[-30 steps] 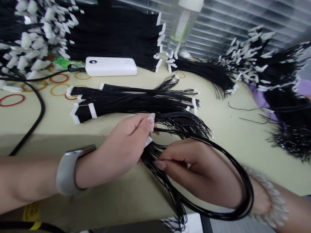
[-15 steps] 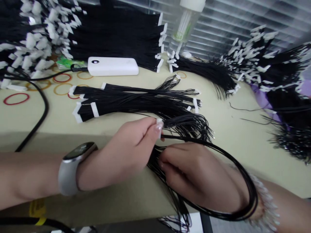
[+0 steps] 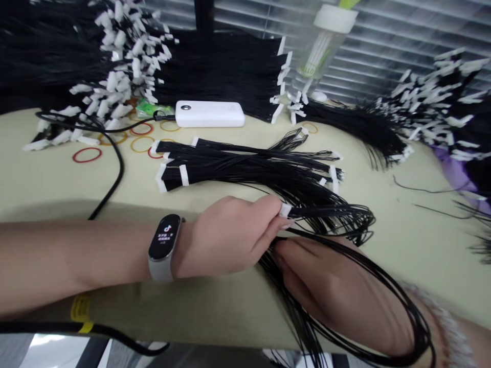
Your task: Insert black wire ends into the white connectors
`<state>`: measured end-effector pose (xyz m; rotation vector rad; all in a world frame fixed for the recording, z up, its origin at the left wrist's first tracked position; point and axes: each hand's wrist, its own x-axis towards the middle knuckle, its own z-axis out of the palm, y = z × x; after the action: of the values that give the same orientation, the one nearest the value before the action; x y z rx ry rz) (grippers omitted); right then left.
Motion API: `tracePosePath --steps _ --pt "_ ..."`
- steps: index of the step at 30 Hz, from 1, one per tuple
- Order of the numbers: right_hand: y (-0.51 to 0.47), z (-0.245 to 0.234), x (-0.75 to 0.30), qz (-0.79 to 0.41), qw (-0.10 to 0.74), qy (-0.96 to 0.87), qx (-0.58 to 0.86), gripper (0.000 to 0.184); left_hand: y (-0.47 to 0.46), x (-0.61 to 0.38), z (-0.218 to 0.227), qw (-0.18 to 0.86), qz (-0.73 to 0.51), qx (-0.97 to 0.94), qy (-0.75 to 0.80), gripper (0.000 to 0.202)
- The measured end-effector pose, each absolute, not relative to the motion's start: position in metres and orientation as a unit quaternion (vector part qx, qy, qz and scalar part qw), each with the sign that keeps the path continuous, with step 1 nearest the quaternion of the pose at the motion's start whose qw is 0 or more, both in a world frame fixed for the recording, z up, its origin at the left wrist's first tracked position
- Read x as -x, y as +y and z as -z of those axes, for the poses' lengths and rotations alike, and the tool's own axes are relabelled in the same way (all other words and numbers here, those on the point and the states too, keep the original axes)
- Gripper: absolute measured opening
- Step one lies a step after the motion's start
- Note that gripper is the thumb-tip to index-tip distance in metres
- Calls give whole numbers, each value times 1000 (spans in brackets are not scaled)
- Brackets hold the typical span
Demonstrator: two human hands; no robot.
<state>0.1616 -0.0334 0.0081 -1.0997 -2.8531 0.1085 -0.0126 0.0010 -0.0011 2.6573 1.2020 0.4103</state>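
My left hand point(image 3: 233, 232) is pinched shut on a bundle of thin black wires point(image 3: 330, 210), right at the white tab point(image 3: 285, 210) wrapped round it. Close below and to the right, my right hand point(image 3: 345, 291) is closed, its fingertips gripping wires just under my left fingers. Those fingertips are partly hidden. A loop of the black wires point(image 3: 418, 327) runs over the back of my right hand and round its wrist. Loose wire ends point(image 3: 307, 327) hang below over the table's front edge. Behind my hands lie taped wire bundles point(image 3: 238, 161).
A white power bank point(image 3: 210, 114) with a black cable point(image 3: 117, 176) stands at the back. Rubber bands point(image 3: 87, 155) lie at left. Stacks of black wires point(image 3: 215, 71) with white tabs line the back, beside a clear bottle point(image 3: 320, 51). More tabbed wires point(image 3: 433, 97) lie at right.
The whole view has shifted, so the table's things sit farther right. My left wrist has rolled, turning the watch face towards me. Both hands keep their grip on the wires.
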Motion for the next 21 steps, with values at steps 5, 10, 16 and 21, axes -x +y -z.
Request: tracePosePath --steps 5,10,16,21 --pt "-32 -6 -160 -3 48 -937 346 13 2 14 1 123 -146 -894 406 25" --pt "-33 -3 -162 13 58 -941 332 15 3 12 0 171 -174 -871 427 26" --pt "-30 -5 -164 -70 62 -930 355 13 2 9 -2 243 -189 -830 465 27" --pt "-26 -3 -165 -142 68 -918 364 15 3 8 -2 269 -206 -817 467 28"
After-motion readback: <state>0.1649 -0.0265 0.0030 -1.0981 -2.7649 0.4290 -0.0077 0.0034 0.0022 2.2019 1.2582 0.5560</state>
